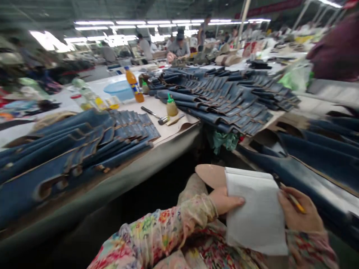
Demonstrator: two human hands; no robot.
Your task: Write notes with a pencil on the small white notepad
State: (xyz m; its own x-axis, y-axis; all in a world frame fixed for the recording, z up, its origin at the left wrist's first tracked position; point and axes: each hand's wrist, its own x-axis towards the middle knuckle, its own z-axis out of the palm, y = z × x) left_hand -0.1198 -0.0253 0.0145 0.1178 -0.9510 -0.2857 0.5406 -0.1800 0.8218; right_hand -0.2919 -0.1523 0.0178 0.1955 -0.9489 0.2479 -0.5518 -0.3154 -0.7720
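Overhead, strip lights; long table (168, 149) heaped with blue pieces (224, 97); left fingers (227, 203) clasp paper (256, 211), right (300, 215) pinch pencil (293, 201).

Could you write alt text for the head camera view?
A person's left hand holds a white notepad in their lap while the right hand grips a yellow pencil; stacked blue fabric pieces cover the worktable.

- We see blue leather pieces (224, 99) fanned across the table (157, 157).
- A hammer (155, 115) lies beside our glue bottle (171, 106).
- An orange drink bottle (134, 85) stands near a blue basin (119, 90).
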